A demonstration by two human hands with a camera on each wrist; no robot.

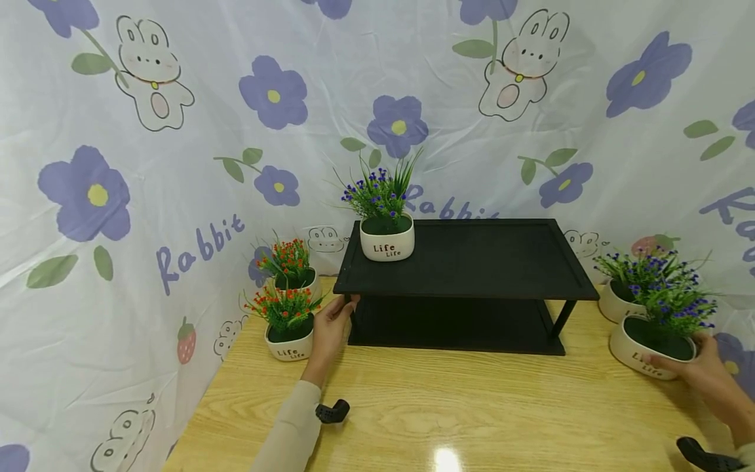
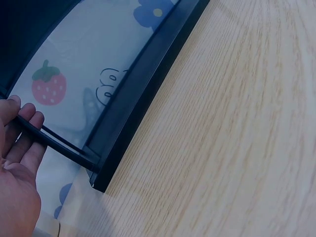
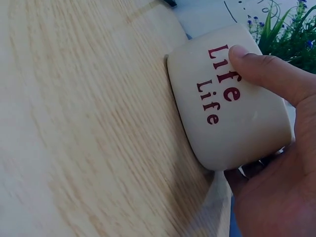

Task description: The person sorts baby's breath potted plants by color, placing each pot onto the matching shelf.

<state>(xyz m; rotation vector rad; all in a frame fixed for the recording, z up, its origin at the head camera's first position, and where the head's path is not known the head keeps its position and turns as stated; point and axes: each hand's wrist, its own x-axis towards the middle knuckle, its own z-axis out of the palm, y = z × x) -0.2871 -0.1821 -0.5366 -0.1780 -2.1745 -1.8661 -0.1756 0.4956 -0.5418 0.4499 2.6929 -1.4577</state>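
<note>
A black two-tier shelf [image 1: 472, 262] stands on the wooden table. My left hand [image 1: 330, 328] holds its front left post [image 2: 64, 150], with thumb and fingertips around the rod in the left wrist view. At the right, my right hand [image 1: 704, 373] grips a white potted plant [image 1: 628, 354] with purple flowers. The thumb lies over the "Life" lettering on the pot [image 3: 222, 103] in the right wrist view; the other fingers are mostly hidden behind it. Another purple-flowered pot [image 1: 613, 305] stands just behind. A third purple-flowered pot [image 1: 386, 239] sits on the shelf top's left end.
Two white pots with orange-red flowers, a front one [image 1: 289, 341] and a rear one [image 1: 312, 283], stand left of the shelf, close to my left hand. A printed rabbit-and-flower cloth [image 1: 330, 59] hangs behind the table [image 1: 472, 400].
</note>
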